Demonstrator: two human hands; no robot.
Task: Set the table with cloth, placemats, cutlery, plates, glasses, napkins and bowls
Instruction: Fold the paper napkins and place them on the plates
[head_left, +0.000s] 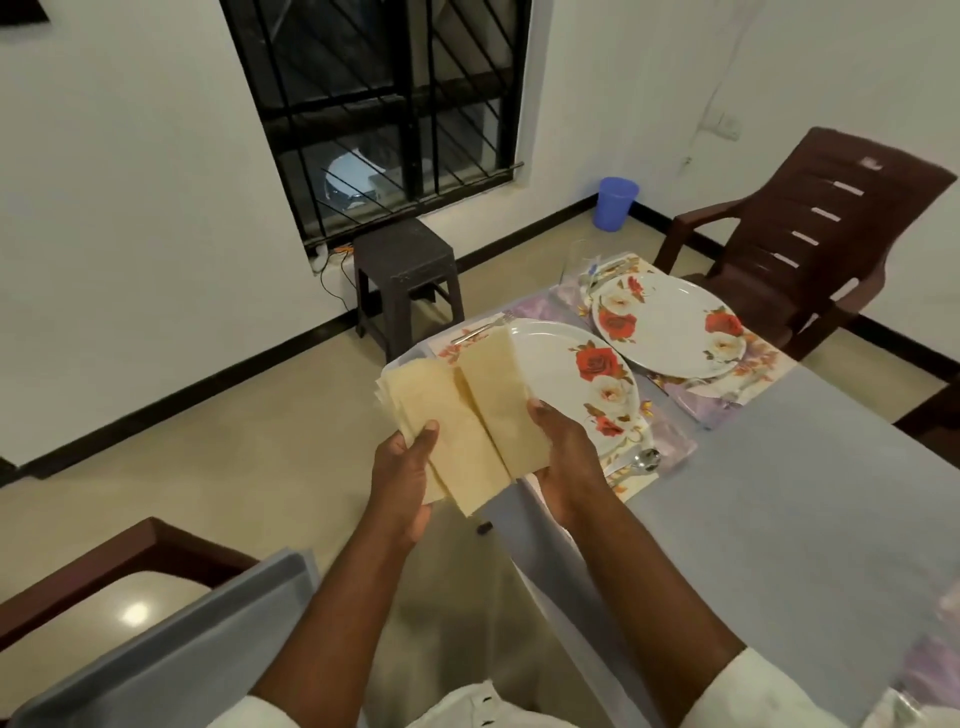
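2 plates bare; hands hold napkins.

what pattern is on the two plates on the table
The two round white plates carry red and cream rose prints with green leaves, clearest in the head view.
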